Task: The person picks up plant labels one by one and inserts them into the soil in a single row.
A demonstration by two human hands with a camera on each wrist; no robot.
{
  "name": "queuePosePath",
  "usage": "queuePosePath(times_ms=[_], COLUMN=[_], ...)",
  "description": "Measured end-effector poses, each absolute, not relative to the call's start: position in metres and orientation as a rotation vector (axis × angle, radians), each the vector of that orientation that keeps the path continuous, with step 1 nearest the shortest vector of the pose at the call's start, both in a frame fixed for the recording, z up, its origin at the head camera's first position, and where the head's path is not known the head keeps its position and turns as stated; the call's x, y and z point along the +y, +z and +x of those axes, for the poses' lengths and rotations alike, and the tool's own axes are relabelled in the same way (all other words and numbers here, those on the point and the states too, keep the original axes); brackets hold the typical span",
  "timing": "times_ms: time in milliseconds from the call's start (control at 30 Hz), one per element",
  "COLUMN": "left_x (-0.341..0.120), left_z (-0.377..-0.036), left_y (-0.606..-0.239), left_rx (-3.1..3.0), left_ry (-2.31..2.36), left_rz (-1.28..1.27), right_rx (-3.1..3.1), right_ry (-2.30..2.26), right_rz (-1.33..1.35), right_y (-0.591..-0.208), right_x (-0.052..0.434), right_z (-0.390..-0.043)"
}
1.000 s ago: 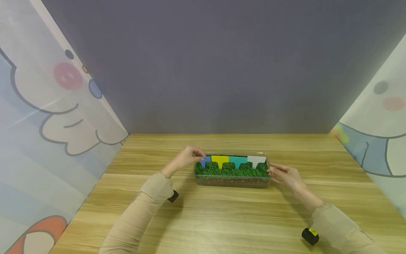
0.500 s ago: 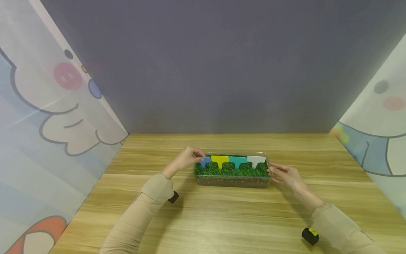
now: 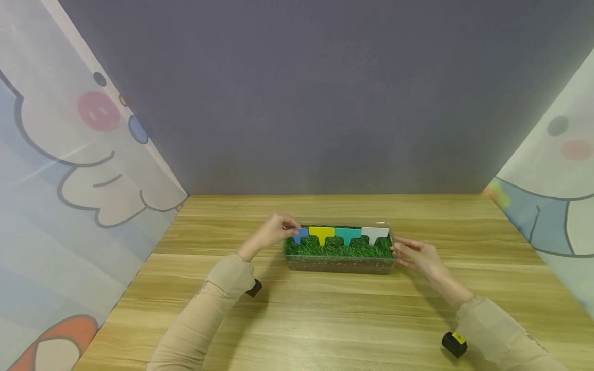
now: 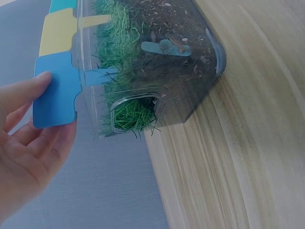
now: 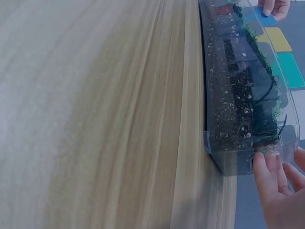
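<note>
My left hand (image 3: 273, 231) pinches a blue T-shaped plant label (image 4: 56, 93) by its wide head, thumb on one face and fingers behind. The label's narrow stem stands in the grass at the left end of a clear plastic planter box (image 3: 341, 266). Along the same row stand a yellow label (image 3: 322, 235), a teal label (image 3: 348, 236) and a white label (image 3: 375, 235), all upright. Green grass (image 3: 334, 251) tops dark soil in the box. At the box's right end, my right hand (image 5: 281, 191) holds the end wall, fingertips at its handle cutout.
The box sits on a wood-grain table (image 3: 334, 319) before a grey back panel (image 3: 325, 103). Printed cartoon sheets (image 3: 55, 154) flank both sides. A black wrist camera (image 3: 454, 344) shows under the right sleeve, another black camera (image 3: 253, 288) under the left.
</note>
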State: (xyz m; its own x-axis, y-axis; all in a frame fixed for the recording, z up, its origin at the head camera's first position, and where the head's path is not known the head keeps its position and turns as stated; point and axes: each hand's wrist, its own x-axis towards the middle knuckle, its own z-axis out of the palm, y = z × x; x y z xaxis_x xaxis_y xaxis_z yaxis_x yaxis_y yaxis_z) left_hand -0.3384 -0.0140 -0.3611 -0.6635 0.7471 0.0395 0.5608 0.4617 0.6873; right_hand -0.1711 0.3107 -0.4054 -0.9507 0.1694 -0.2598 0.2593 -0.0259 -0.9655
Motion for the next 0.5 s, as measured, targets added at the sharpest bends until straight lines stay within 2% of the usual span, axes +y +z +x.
queuePosePath(times_ms=[300, 500], left_x=[-0.0119, -0.0120], left_z=[-0.3372, -0.3360], left_y=[-0.3613, -0.3611], left_rx=[2.451, 2.474], left_ry=[1.005, 1.006], left_rz=[1.094, 1.065], right_rx=[2.181, 2.381], right_ry=[-2.137, -1.966], right_rz=[0.474, 0.423], right_y=[-0.4106, -0.4066], right_x=[0.3123, 0.3092], right_z=[-0.1730, -0.1726])
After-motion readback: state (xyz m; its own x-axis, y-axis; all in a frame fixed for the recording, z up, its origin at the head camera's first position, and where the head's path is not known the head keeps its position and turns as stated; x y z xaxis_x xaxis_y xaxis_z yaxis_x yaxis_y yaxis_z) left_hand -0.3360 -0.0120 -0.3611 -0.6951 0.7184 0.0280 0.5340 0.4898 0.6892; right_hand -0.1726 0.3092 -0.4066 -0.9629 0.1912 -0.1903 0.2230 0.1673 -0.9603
